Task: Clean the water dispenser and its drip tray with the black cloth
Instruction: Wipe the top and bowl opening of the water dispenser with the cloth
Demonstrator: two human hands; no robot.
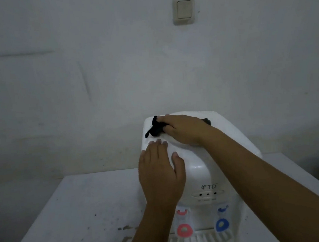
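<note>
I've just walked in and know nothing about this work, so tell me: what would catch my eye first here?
Most striking is the black cloth, pressed by the right hand on top of the white water dispenser, at its far left. The left hand rests flat on the dispenser's near left side. Lower down, a red tap and a blue tap sit above the drip tray.

Dim, flat light with a bluish-grey cast; source not visible. Soft focus and grain throughout, wide-angle bowing toward the edges. Faint shadow just beyond the fingers (157, 143); no glare.
</note>
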